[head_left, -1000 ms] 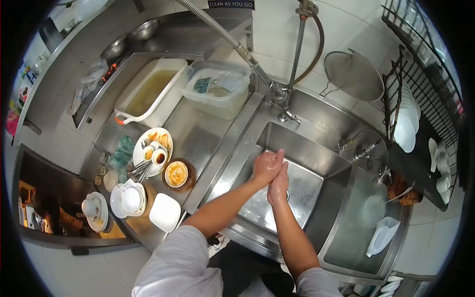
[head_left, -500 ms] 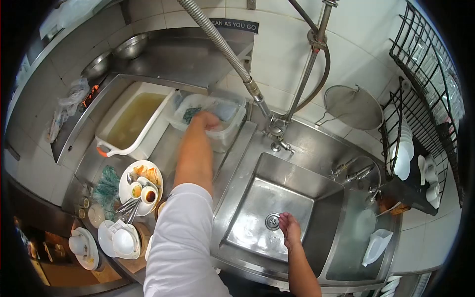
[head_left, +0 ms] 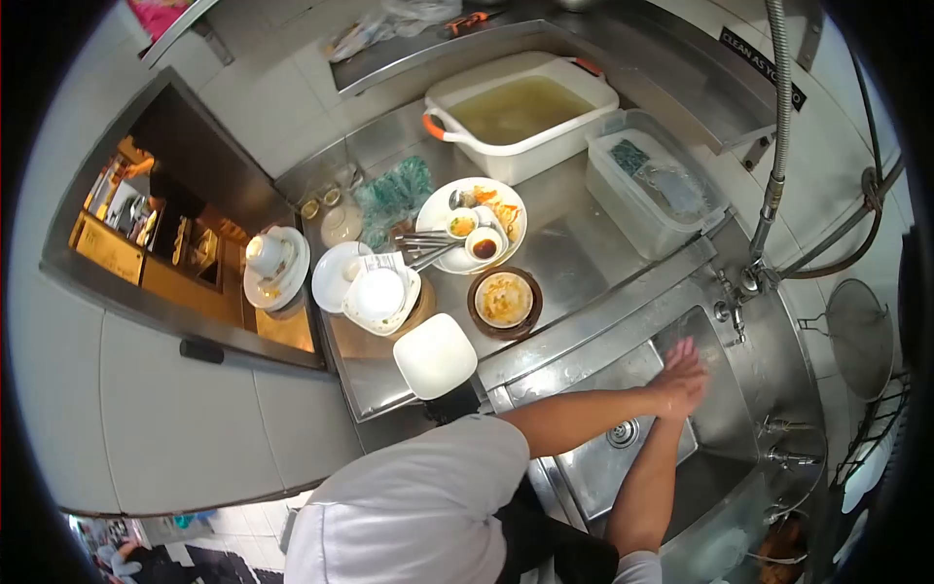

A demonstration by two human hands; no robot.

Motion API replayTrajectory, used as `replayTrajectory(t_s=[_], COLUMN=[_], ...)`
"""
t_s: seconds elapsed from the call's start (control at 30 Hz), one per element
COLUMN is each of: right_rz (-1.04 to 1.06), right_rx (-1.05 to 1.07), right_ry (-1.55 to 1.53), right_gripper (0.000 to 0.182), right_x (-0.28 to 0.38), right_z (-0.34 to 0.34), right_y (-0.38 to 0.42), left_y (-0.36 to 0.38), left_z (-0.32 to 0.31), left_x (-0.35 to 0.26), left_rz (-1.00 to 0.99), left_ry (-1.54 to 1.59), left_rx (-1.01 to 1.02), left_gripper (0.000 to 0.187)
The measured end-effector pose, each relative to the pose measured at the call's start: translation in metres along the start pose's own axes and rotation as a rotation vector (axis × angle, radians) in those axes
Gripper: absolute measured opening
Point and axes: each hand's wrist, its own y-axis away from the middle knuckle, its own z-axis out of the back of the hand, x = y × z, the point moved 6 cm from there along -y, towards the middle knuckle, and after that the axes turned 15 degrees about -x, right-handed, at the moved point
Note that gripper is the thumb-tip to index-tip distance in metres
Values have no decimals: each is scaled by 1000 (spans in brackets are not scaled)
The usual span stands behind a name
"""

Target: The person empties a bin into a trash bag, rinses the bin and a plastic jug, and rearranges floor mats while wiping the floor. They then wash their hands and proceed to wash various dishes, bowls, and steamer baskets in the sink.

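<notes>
My left hand [head_left: 671, 395] and my right hand [head_left: 687, 362] are pressed together above the metal sink [head_left: 593, 482], near its drain. The left reaches in from the side and lies across the right, palm to palm or nearly so. The right hand's fingers point up, stretched out and slightly apart. The left hand's fingers look extended too, partly merged with the right hand. I see no object held in either. To the left of the sink, a clear plastic tub [head_left: 632, 214] holds cloudy water and a green scrubber [head_left: 628, 156].
A white basin [head_left: 486, 146] of murky water stands behind. Dirty dishes crowd the counter: a large plate [head_left: 516, 234] with food scraps, a brown-rimmed bowl [head_left: 504, 331] and a square white dish [head_left: 435, 356]. A hose [head_left: 778, 117] hangs at the sink's far side.
My left hand has come out of the plastic tub and joined my right hand over the sink. My view has turned left, showing more dishes and a pass-through opening.
</notes>
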Motion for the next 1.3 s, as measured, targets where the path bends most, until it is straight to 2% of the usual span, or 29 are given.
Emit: replayTrajectory(t_s=[0.07,0.1,0.2,0.33,0.37,0.47,0.5,0.57,0.6,0.63,0.67,0.73,0.8,0.83,0.87,0.9,0.93,0.97,1.03,1.07,1.13,1.17,1.27,1.3], right_rz=[-233,-312,-79,-183,32,201,212,13,-74,-122,-159,-170,-80,8,122,253,375,498,711,801,958,1103,1157,1385], right_rx=[-354,-221,-541,-196,-260,-727,-725,-733,-726,-688,-633,-533,-426,-328,-198,-23,177,339,539,513,471,453,43,-276], right_ry=[7,85,415,482,796,931,1115,748,548,473,474,581,896,1172,1450,1672,1770,1793,1716,1730,1754,1641,1694,1574], right_gripper=[49,53,67,59,66,58,45,41,40,38,36,32,28,27,25,24,24,23,21,20,18,19,17,20], right_x=[-14,-20,3,-10,-5,9,18,32,37,46,52,66,77,76,73,61,48,44,80,99,137,160,189,222], right_z=[-44,-43,-28,-67,-87,-48,-41,-1,18,33,45,68,77,80,82,79,77,65,-19,-24,-41,-57,-3,23], right_y=[36,47,74,105,118,131,129,123,116,111,110,112,127,132,135,136,137,145,169,166,168,176,150,141], left_y=[1,4,32,36,38,49,55,68,69,66,52,11,2,21,-3,3,7,24,36,38,42,47,65,73], left_z=[11,16,41,17,13,16,21,34,47,61,81,131,163,155,171,154,138,114,82,85,92,97,95,101], left_x=[4,2,-28,-26,-22,-26,-32,-43,-47,-51,-59,-82,-102,-112,-127,-136,-135,-119,-93,-90,-113,-116,-119,-118], left_rz=[-21,-35,-123,-403,-472,-648,-699,-799,-837,-859,-796,-447,-334,-648,-683,-798,-759,-707,-59,569,1240,1573,1565,1387], left_ry=[70,120,256,258,251,242,245,283,350,427,605,1087,1047,550,748,605,587,470,366,365,645,754,973,802], left_rx=[106,192,408,782,877,1039,1057,1063,1027,992,960,957,579,624,787,1061,1409,1593,1971,2103,1907,1750,1443,1469], left_gripper=[35,35,35,36,36,36,36,37,37,37,38,34,29,24,20,31,42,43,41,39,35,33,27,29])
